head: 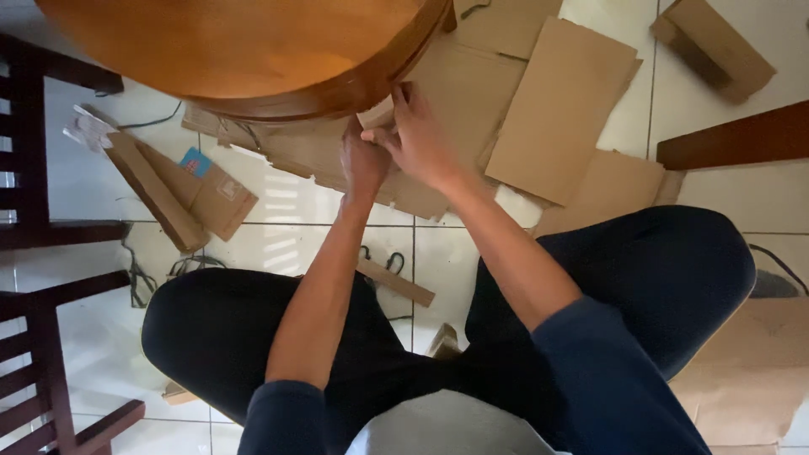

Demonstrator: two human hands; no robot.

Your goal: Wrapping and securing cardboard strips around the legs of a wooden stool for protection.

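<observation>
I sit cross-legged on a white tiled floor. Both hands reach forward under the rim of a round wooden table [253,50]. My left hand [362,164] and my right hand [421,139] are pressed together around a small piece of cardboard [377,114], held just below the table's edge. The fingers of both hands are closed on it. Most of the piece is hidden by my fingers and the table rim.
Flat cardboard sheets [556,101] lie on the floor ahead and to the right. A folded cardboard box [181,190] lies at the left, a cardboard strip [396,282] between my knees. Dark wooden chair frames [42,236] stand at the left, a wooden bar [733,139] at the right.
</observation>
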